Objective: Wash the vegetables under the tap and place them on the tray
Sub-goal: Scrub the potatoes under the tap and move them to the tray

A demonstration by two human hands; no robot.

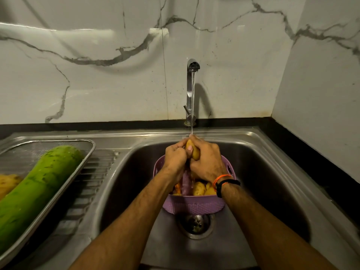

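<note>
Both hands hold one yellow potato [193, 152] under the running tap [191, 90], above the sink bowl. My left hand [175, 158] curls round its left side and my right hand [206, 162] wraps round its right side. Below them a purple basket [194, 206] stands in the sink [272, 182], holding more potatoes [199, 189], a purple vegetable and something orange. On the draining board at the left a steel mesh tray [85, 162] carries a long green gourd [37, 190] and a yellow vegetable [7, 184].
The sink drain [195, 224] lies just in front of the basket. A ribbed draining board [91, 178] runs between tray and bowl. Marble walls stand behind and to the right, with a black counter edge [311, 162] on the right.
</note>
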